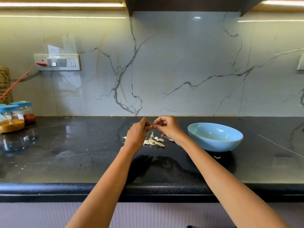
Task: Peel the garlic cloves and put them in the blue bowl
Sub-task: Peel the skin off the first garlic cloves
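Head camera showed the left hand [137, 134] and the right hand [167, 127] held together above the counter [82, 153], fingertips pinching one small garlic clove [150, 126], mostly hidden. Just below lay a little pile of cloves and skins [153, 141]. The blue bowl [215, 137] sat near, on the right, and looked empty. The slippery clove could pop out and roll away.

Head-worn view, forward-down, seemingly close
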